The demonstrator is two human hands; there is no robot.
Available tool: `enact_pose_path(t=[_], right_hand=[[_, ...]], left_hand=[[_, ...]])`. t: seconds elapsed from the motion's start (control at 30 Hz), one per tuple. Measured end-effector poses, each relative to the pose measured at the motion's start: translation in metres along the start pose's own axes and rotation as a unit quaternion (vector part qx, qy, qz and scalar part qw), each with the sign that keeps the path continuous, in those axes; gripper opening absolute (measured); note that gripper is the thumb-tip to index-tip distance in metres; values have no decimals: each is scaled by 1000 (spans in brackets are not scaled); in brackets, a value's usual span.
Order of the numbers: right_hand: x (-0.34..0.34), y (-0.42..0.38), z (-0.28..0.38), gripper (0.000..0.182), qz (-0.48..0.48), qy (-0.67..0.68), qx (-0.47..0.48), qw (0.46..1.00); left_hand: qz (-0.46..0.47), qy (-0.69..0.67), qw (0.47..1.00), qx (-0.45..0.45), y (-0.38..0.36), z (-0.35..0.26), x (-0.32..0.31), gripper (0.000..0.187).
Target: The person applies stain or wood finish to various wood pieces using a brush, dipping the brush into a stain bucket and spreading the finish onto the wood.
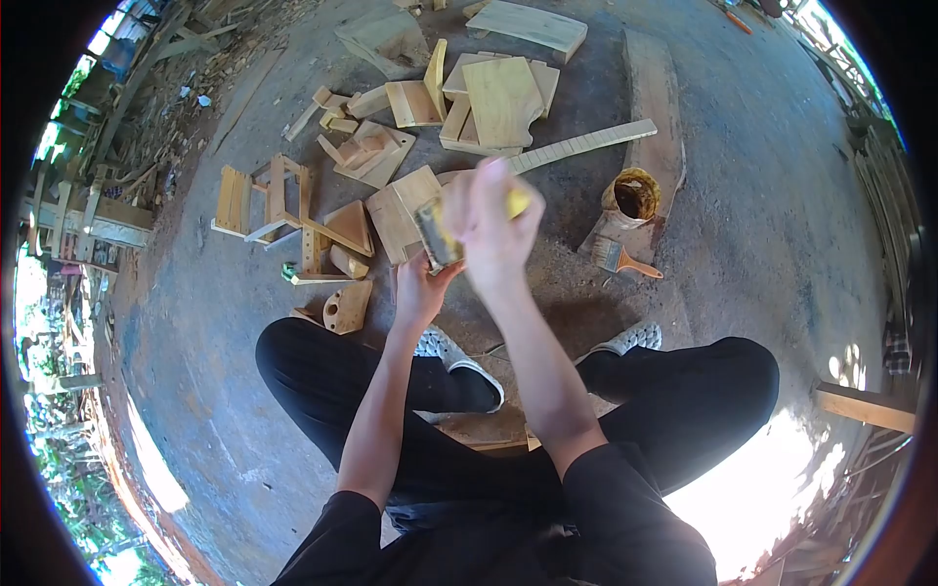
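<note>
My right hand (pixel 489 220) is closed around something yellow, blurred by motion, in the middle of the view. Just below and left of it, my left hand (pixel 420 288) pinches the lower end of a small block with a dark face and yellowish edges (pixel 436 234). Behind the block lies a flat light wooden piece (pixel 396 215). A long strip with marks across it (pixel 586 145) extends to the upper right from behind my right hand.
A stained pot (pixel 633 197) and a brush with an orange handle (pixel 625 259) rest on a long board (pixel 653 88) at the right. Wooden pieces (pixel 503 98) lie ahead; a small wooden frame (pixel 278 200) is at the left.
</note>
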State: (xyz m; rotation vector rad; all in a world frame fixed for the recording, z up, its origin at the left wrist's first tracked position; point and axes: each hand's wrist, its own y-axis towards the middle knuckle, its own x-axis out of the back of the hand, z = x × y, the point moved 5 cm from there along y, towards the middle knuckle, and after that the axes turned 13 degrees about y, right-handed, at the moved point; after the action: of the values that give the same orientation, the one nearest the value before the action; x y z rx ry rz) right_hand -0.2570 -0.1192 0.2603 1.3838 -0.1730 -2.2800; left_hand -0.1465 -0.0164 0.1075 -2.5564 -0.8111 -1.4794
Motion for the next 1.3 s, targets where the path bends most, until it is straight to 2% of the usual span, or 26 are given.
enact_pose_path(t=[0.03, 0.1, 0.2, 0.27, 0.33, 0.4, 0.5, 0.53, 0.57, 0.63, 0.67, 0.73, 0.77, 0.83, 0.87, 0.93, 1.07, 1.13, 1.17, 1.23, 1.3], right_hand=[[10, 10, 7, 57, -15, 39, -23, 999], [40, 28, 14, 58, -36, -19, -8, 999], [90, 46, 26, 58, -103, 28, -8, 994], [104, 50, 45, 58, -86, 3, 24, 996], [107, 53, 57, 58, -79, -20, 47, 996], [103, 52, 66, 58, -72, -107, 69, 989], [79, 39, 54, 58, -84, -142, 65, 984], [63, 33, 48, 56, -60, -107, 56, 991], [56, 25, 36, 55, -65, -162, 52, 983], [42, 15, 22, 53, 21, -209, 81, 974], [39, 11, 18, 53, 21, -208, 81, 975], [25, 7, 24, 54, 36, -50, 120, 991], [23, 8, 23, 54, 36, -50, 118, 991], [25, 11, 20, 55, 30, 50, 73, 996], [29, 14, 22, 55, 29, 49, 72, 996], [37, 25, 17, 57, 31, 90, -36, 995], [43, 33, 23, 58, 29, 69, -95, 993], [42, 31, 30, 59, 30, 17, -128, 991], [44, 31, 32, 59, 30, 17, -127, 991], [47, 32, 42, 59, 25, -7, -55, 998], [45, 31, 39, 58, 22, 38, -29, 999]], left_hand=[[-2, -1, 1000, 2, 0, -7, 5, 23], [24, -68, 996, 42, 0, -12, 8, 22], [35, -69, 996, 46, 2, -14, 4, 27], [44, -63, 996, 49, 2, -14, 4, 26], [6, -59, 998, -2, 2, -17, 1, 29], [5, -66, 998, -10, 2, -19, -3, 29], [-2, -56, 998, -9, 3, -26, -4, 29], [-7, -40, 999, 0, 3, -27, -4, 30], [-5, -40, 999, 0, 2, -27, -6, 30], [-15, -32, 999, 4, 5, -24, -7, 28], [-15, -31, 999, 4, 4, -24, -6, 28], [-19, -61, 998, 12, 4, -28, -1, 28], [-19, -62, 998, 14, 4, -27, -1, 28], [-26, -62, 998, 18, 4, -25, -4, 27], [-26, -64, 997, 19, 3, -24, -4, 27], [-9, -74, 997, 28, 3, -23, -2, 28], [-38, -71, 997, 5, 2, -27, 1, 27], [-14, -66, 997, 35, 3, -23, -2, 27], [-14, -65, 997, 33, 3, -23, -3, 27], [18, -88, 992, 86, 5, -24, -3, 28], [12, -76, 994, 72, 4, -27, -4, 29]])
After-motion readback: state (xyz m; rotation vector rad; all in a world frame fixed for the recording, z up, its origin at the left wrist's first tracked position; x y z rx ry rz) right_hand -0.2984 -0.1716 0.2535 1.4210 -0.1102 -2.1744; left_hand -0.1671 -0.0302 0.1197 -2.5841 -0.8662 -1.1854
